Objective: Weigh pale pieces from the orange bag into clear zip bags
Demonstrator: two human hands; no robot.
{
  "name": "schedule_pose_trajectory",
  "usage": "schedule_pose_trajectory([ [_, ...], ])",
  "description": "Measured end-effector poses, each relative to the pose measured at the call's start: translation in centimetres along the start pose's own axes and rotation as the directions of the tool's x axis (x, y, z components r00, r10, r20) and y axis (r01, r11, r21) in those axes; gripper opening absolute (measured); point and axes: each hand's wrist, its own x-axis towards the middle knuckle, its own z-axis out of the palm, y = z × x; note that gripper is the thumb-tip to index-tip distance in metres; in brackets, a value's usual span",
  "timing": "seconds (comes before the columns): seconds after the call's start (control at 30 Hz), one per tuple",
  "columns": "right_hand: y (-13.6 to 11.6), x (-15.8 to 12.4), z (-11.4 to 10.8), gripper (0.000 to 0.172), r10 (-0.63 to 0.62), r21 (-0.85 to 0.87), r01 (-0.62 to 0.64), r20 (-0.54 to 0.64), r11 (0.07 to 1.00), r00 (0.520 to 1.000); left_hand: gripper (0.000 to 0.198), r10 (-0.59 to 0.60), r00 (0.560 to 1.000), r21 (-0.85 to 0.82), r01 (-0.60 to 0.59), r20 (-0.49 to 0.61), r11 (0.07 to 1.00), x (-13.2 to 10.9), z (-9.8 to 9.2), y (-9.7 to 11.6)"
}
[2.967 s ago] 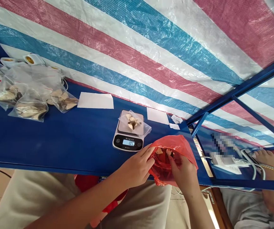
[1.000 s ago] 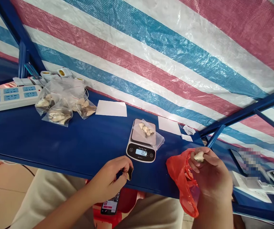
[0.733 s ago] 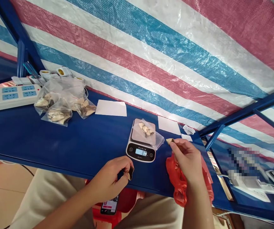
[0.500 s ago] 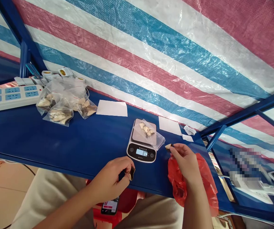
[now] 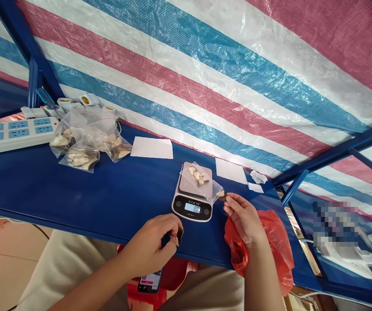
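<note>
A small digital scale (image 5: 192, 199) stands on the blue table (image 5: 108, 194), and a clear plastic bag (image 5: 201, 179) with a few pale dried pieces lies on its pan. My right hand (image 5: 242, 216) pinches one dried piece (image 5: 220, 195) at the mouth of that bag, just right of the scale. A red plastic bag (image 5: 270, 246) lies under my right wrist at the table's near edge. My left hand (image 5: 151, 244) is closed on a small dark dried piece (image 5: 179, 235) in front of the scale.
Three filled clear bags (image 5: 85, 144) lie at the back left beside a white power strip (image 5: 14, 134) and lamp sockets (image 5: 85, 100). White paper slips (image 5: 151, 147) lie along the striped tarp wall. A phone (image 5: 150, 280) rests on my lap. Another blue table (image 5: 335, 242) stands at the right.
My right hand took a dried piece out of the red bag and carried it left to the mouth of the bag on the scale. My left hand stayed put, holding its piece.
</note>
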Motion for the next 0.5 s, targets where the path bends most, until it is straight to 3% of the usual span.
schedule_pose_trajectory([
  [0.23,0.5,0.1,0.9,0.046,0.008,-0.064,-0.001,0.109,0.998,0.994,0.014,-0.006,1.0,0.012,0.006,0.004,1.0,0.1,-0.1,0.3],
  [0.5,1.0,0.8,2.4,0.045,-0.077,-0.289,0.102,0.098,0.952,0.992,0.015,0.003,1.0,0.018,-0.004,0.007,1.0,0.2,-0.1,0.1],
])
